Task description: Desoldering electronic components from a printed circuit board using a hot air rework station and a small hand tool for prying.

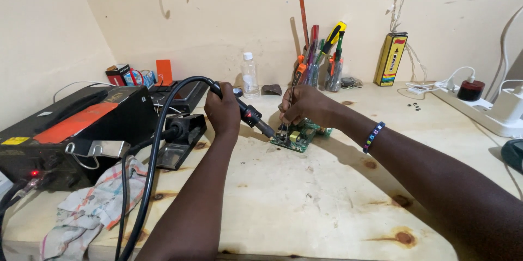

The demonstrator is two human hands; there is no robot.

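Head view, near to far. Bottom left of frame: crumpled checked cloth rag point(87, 212) hangs off the pale wooden desk point(305, 206); thick black cable point(150, 174) runs up past it. Left edge: black rework station box w/ orange panel point(71, 130), red light on, black nozzle cradle point(182, 138) beside it.

Centre: left hand point(224, 111), grip wrapped tight round black hot-air wand w/ metal nozzle point(248, 113), tip angled down at left end of small green circuit board point(297, 136), which lies flat on desk mid-frame. Right hand point(308, 106), grip pinching thin metal tweezers point(287, 109), points down on the board.

Progress, judging by this: heating under way, tweezers at a part; can't tell if it's lifted or seated. Board not set aside.

Upper centre: clear cup of screwdrivers and tools point(321, 70), clear plastic bottle point(249, 76), yellow upright box point(391, 59). Right edge: white power strip w/ plugs point(485, 108).
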